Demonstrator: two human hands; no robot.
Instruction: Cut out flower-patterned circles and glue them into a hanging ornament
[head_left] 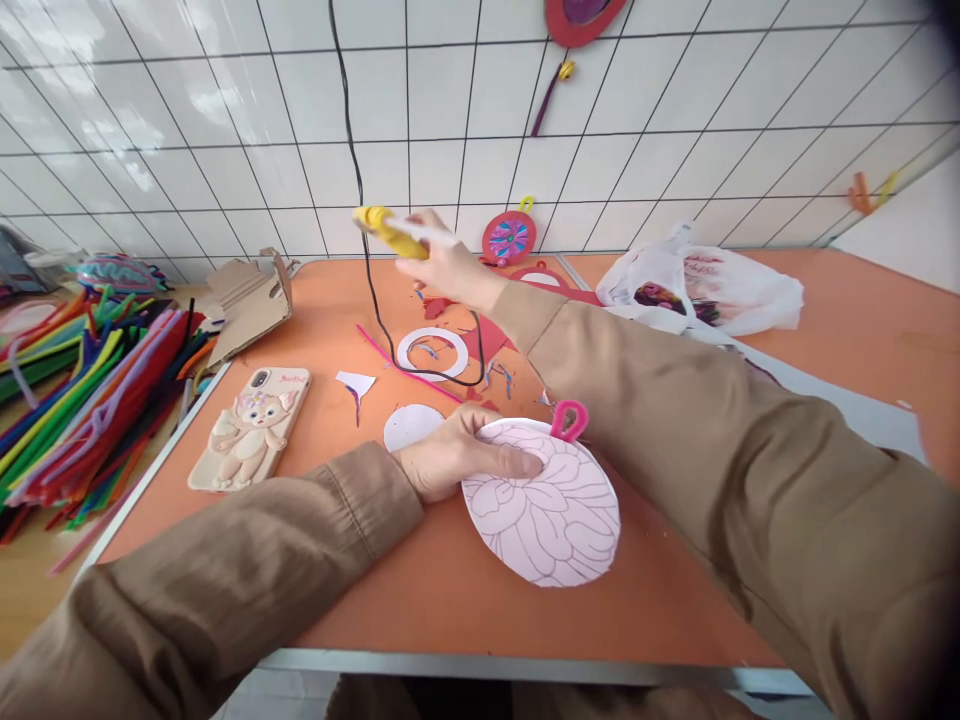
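A white disc [555,520] with a line drawing of petals is in my left hand [469,455], thumb on its face, over the front of the orange table [420,600]. A pink fuzzy loop [569,421] stands at the disc's top edge. Raised near the tiled wall, my right hand [442,262] is wrapped round a yellow and white tool [394,232] with a black cord; it looks like a glue gun, blurred by motion. Below it lie a white paper ring [433,354], a pink stick [405,362] and paper scraps. A plain white circle [411,427] lies beside my left wrist.
Left are a phone [251,430] in a bear case, torn cardboard [251,303] and many coloured pipe cleaners [90,400]. A red round ornament [509,238] leans on the wall. At right sits a white plastic bag [739,290]. The black cord [370,290] loops across the table.
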